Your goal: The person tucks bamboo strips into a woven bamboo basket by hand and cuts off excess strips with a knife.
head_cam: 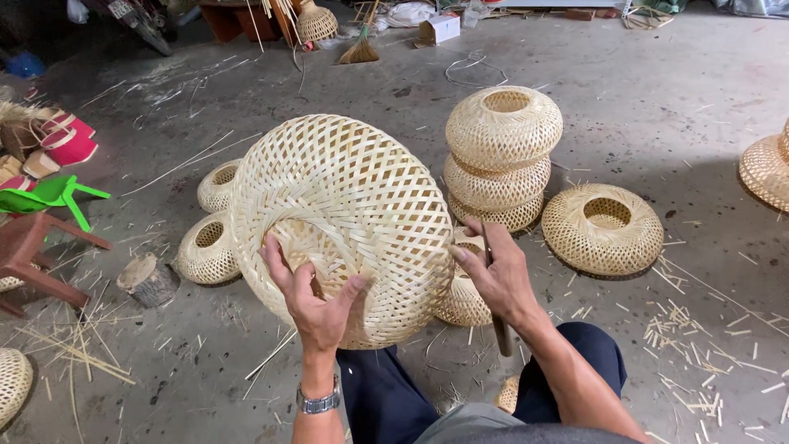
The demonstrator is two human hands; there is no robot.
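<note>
Over the person's lap, the left hand grips the lower rim of a large woven basket, its fingers spread and curled over the edge with the thumb pressed against the weave. The right hand is closed around a dark stick-like tool that runs almost straight up and down, its top end against the basket's right edge and its lower end hanging toward the knee. The basket is held up off the floor, tipped on its side so that its rounded outside faces the camera; its broad face stands nearly upright, leaning a little to the left at the top. A metal watch sits on the left wrist.

Just behind the right hand stands a stack of three smaller baskets, openings upward. Right of the stack, a single ring-shaped basket lies flat on the concrete floor. Two more small baskets lie to the left, partly hidden by the large one. Farther left are a short log, a brown stool and a green plastic stool. Bamboo offcuts lie scattered on the floor at the right.
</note>
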